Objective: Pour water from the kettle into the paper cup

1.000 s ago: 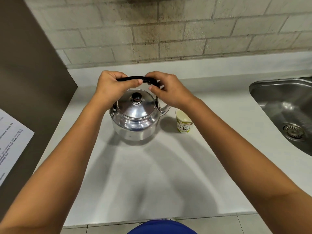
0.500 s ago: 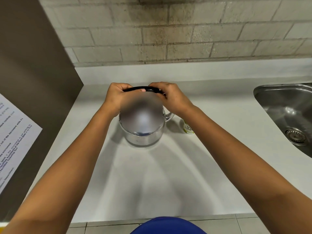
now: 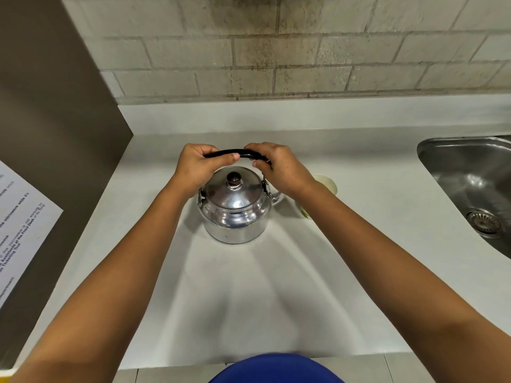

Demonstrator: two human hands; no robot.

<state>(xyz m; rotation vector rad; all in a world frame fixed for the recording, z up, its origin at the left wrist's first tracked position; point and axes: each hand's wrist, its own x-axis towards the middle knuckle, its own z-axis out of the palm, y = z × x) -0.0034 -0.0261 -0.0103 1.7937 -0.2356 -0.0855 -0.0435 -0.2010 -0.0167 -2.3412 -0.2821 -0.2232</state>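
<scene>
Both hands grip a steel kettle's handle on a white counter.

The left hand point(image 3: 197, 168) and right hand point(image 3: 279, 168) are each curled around the black handle point(image 3: 240, 153) that arches over the kettle point(image 3: 235, 208), just above the frame's centre. The kettle stands upright on the countertop point(image 3: 249, 299), lid point(image 3: 233, 190) on, its spout point(image 3: 278, 196) pointing right. Just right of it the paper cup point(image 3: 326, 183) is partly hidden behind the right forearm. A steel sink point(image 3: 470, 175) occupies the right edge, a printed notice point(image 3: 22, 230) the left edge, and a brick wall point(image 3: 276, 51) the top.
</scene>
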